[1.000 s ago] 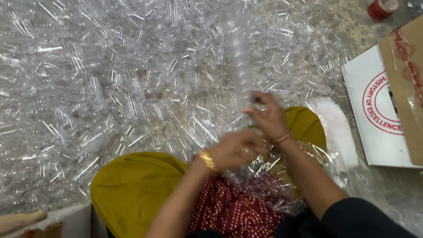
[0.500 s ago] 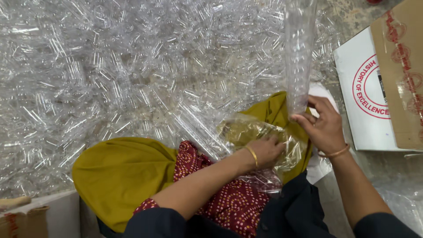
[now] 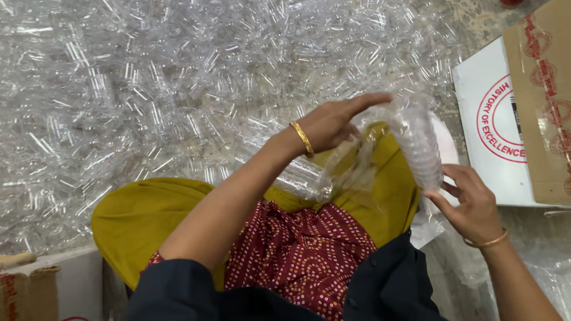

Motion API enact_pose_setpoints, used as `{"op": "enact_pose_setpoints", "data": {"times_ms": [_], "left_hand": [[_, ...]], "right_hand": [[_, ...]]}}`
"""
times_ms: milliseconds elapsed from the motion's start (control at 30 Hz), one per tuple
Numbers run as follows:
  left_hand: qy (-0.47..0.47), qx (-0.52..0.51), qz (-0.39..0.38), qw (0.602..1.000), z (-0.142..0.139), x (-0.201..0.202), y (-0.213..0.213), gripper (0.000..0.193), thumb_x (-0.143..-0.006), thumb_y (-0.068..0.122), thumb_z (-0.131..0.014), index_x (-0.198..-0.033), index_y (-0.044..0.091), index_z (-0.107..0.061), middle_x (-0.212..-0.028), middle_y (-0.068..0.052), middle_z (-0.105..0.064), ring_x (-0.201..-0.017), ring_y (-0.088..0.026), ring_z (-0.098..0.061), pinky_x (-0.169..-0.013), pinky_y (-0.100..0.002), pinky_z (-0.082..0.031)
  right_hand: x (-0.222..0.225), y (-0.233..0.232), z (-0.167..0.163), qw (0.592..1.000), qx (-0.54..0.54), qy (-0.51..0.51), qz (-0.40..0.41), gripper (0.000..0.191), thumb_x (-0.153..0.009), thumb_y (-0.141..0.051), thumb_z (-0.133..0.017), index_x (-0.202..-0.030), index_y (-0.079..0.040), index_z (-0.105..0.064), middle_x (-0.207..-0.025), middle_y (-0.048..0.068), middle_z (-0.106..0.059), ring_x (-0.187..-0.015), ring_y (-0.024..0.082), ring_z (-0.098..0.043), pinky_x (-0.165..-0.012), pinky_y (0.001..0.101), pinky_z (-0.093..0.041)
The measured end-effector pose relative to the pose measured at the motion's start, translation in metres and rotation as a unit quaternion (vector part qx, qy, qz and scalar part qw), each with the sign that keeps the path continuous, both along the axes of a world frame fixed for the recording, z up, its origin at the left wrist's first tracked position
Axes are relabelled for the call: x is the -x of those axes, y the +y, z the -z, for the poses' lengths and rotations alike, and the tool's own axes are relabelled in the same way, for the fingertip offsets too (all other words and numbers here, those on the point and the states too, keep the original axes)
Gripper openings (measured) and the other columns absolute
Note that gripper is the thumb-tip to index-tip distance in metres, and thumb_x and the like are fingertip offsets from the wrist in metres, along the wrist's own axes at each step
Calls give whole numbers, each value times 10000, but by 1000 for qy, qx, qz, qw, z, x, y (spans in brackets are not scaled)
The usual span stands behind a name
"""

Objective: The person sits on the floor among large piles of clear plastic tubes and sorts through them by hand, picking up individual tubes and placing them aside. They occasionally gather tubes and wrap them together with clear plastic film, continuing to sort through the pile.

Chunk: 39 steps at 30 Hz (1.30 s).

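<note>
Head view, clear plastic tubes [image 3: 148,89] covering floor, cardboard box [image 3: 544,101] right

Floor [image 3: 476,18] buried in clear plastic

A heap of clear plastic cups [image 3: 148,89] sprawls across it; a white box [image 3: 488,154] lies at the right edge.

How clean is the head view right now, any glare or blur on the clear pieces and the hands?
Head view: even, soft light with no hard shadows; white glints across the pile of clear plastic pieces blend their outlines together; the clear bag shows mainly by its sheen; left hand and right hand are reasonably sharp, fingertips slightly soft.
</note>
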<state>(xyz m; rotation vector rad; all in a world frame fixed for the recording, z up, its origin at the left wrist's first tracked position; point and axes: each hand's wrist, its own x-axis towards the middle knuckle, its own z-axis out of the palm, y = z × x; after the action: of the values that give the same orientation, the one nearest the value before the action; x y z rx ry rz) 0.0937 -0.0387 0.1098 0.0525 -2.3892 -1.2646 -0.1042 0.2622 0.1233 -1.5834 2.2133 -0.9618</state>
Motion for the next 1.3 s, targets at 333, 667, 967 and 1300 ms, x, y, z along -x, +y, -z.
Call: {"op": "enact_pose_setpoints", "data": {"times_ms": [333,667,967,1300], "left_hand": [[-63,149,-70,984,-7,44,16,330,-874,99,-566,-1172,53,-700,-1166,-179,-715,-1042,-347,-696,-917,-462,-560],[-244,318,-13,916,-14,67,39,541,-897,162,-570,-1425,96,-474,-1518,-144,-439,-1409,-416,-370,-1145,-603,-287],[-207,196,-44,957,37,121,180,607,-891,234,-589,-1419,-43,-475,-1540,-240,-412,-1489,-383,-337,-1209,-681,-190],[-157,179,-55,970,11,114,255,657,-908,277,-613,-1474,-47,-532,-1583,-291,-405,-1522,-455,-361,-1217,-678,-281]], "right_hand": [[21,50,13,987,-94,126,12,550,-775,-196,-805,-1295,-86,-664,-1212,97,-654,-970,206,-713,-846,339,-610],[10,41,17,985,-145,74,56,570,-765,-236,-798,-1302,-105,-659,-1199,80,-663,-915,197,-744,-697,344,-605],[13,36,50,979,-6,200,-28,423,-833,-197,-757,-1226,-86,-645,-1260,129,-649,-1109,278,-665,-921,385,-563],[-48,-92,120,943,-116,50,-306,613,-932,-433,-585,-1465,-169,-436,-1489,107,-524,-1342,320,-537,-1090,440,-447]]}}
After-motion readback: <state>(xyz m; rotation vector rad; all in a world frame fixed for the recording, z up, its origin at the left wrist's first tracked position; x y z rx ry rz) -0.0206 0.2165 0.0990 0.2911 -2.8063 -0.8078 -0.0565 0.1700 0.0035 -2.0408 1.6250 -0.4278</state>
